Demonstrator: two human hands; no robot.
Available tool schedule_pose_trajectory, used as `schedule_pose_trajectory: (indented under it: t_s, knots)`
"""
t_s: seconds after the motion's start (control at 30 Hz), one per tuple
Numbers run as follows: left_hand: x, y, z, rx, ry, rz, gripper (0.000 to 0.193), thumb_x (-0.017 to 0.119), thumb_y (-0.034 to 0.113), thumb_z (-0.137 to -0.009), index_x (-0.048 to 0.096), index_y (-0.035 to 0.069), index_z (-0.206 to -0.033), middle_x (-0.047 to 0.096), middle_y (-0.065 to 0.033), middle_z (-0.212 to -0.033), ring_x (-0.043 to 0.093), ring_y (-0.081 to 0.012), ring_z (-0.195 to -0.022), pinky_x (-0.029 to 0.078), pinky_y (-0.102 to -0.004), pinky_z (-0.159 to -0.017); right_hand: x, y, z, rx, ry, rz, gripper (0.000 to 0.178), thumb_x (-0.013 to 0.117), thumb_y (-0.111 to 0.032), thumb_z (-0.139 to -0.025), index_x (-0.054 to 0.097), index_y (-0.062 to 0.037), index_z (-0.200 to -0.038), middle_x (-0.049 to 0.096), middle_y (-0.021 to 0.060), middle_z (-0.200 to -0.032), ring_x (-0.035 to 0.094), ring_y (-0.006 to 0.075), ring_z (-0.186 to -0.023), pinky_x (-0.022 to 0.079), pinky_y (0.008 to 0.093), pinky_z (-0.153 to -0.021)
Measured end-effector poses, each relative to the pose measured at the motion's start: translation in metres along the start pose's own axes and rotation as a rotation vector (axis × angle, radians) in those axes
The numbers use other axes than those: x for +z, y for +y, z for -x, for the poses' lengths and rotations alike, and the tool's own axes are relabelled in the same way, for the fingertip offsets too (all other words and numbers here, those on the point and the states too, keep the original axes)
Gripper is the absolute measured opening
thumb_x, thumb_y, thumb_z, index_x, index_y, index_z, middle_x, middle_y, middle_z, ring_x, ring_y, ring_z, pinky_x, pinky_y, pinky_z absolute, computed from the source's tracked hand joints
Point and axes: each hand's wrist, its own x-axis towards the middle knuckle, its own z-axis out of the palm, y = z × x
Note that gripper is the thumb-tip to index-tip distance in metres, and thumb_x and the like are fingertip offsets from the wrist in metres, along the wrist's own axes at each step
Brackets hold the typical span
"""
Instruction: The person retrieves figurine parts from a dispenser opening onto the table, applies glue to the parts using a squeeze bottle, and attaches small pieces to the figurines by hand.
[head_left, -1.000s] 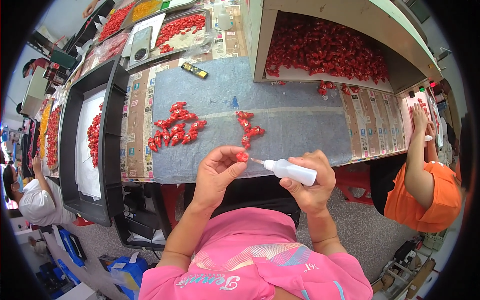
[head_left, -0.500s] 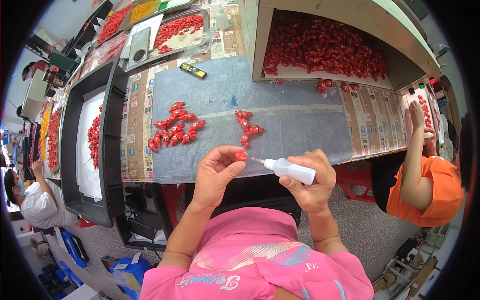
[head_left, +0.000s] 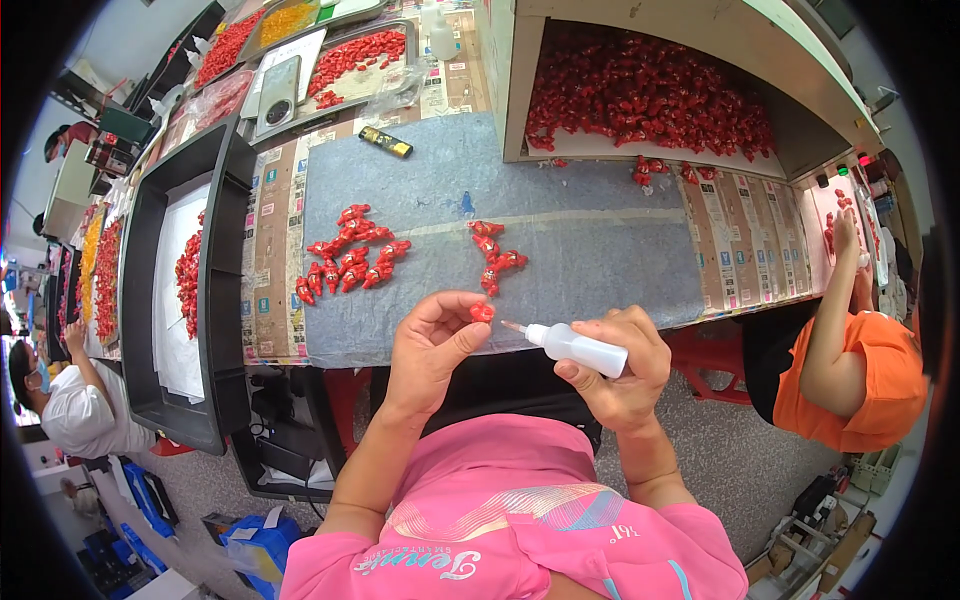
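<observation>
Between the thumb and fingers of my left hand [head_left: 437,343] is a small red figurine piece [head_left: 482,312]. My right hand [head_left: 627,365] grips a white squeeze bottle [head_left: 583,350] with a thin nozzle. That tip points left at the red piece, a small gap apart from it. Beyond my hands, a short row of red figurines [head_left: 490,257] lies on the blue-grey mat [head_left: 600,240]. A larger cluster of red figurines [head_left: 352,250] rests to the left on the same mat.
At left stands a black crate [head_left: 232,220] with red pieces on white paper. A cabinet [head_left: 517,100] full of red figurines is at the back right. Trays, a phone [head_left: 279,92] and a black-gold tube [head_left: 386,141] lie behind. A co-worker in orange [head_left: 855,380] sits at right.
The squeeze bottle's tip has shifted very slightly in my right hand. My left hand holds nearly still. At right, the co-worker's hand has moved over the red pieces.
</observation>
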Motion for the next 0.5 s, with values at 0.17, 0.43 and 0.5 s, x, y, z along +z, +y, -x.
schedule_pose_trajectory:
  t_s: [0.17,0.43,0.5]
  knots:
    - [0.0001,-0.001,-0.0003,0.012,-0.004,-0.002,0.03,0.07,0.0,-0.081,0.059,0.001,-0.109,0.065,-0.0087,-0.102,0.061,-0.0133,-0.092,0.05,-0.0256,-0.084,0.0013,-0.0002,0.0008,-0.001,-0.003,-0.01,0.036,0.085,-0.017,-0.065,0.068,-0.0043,-0.094,0.066,0.0079,-0.082,0.056,0.016,-0.061,0.046,0.0279,-0.055]
    - [0.0,-0.0004,0.0,0.021,-0.016,-0.013,0.03,0.068,0.0,-0.083,0.059,0.0,-0.111,0.065,-0.0094,-0.104,0.061,-0.0128,-0.093,0.051,-0.0249,-0.084,0.0033,0.0009,0.0008,-0.009,-0.004,-0.018,0.037,0.085,-0.017,-0.065,0.068,-0.0046,-0.095,0.066,0.0073,-0.082,0.055,0.0156,-0.061,0.045,0.0276,-0.055]
    - [0.0002,0.0001,0.0002,0.017,-0.021,-0.026,0.03,0.067,0.0,-0.083,0.059,0.0,-0.112,0.065,-0.0099,-0.104,0.062,-0.0129,-0.093,0.051,-0.0251,-0.084,0.0039,0.0013,0.0012,-0.003,-0.001,-0.019,0.037,0.085,-0.017,-0.065,0.068,-0.0047,-0.095,0.066,0.0073,-0.082,0.055,0.0155,-0.061,0.045,0.0276,-0.055]
